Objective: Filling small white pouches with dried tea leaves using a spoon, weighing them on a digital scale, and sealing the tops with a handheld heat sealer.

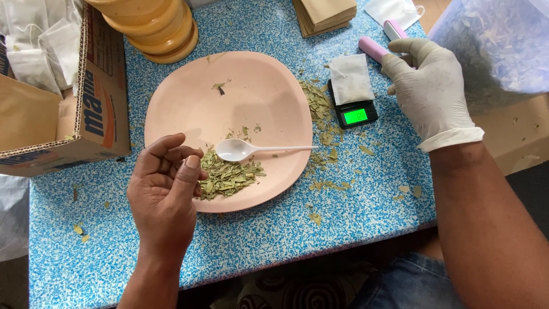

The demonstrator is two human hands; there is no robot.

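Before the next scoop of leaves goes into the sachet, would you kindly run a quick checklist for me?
1. Dried leaves on the pink plate: ok.
2. White spoon on the plate within the left hand reach: ok.
3. Sachet on the scale: ok.
4. Scale display lit: ok; reading: cannot tell.
5. Right hand gloved: ok; left hand bare: not ok.
6. Spilt leaves on the table: not ok.

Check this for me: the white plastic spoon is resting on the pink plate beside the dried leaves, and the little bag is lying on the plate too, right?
Not quite. The spoon does rest on the pink plate beside the dried leaves, but the little bag lies on the small scale, as the head view shows.
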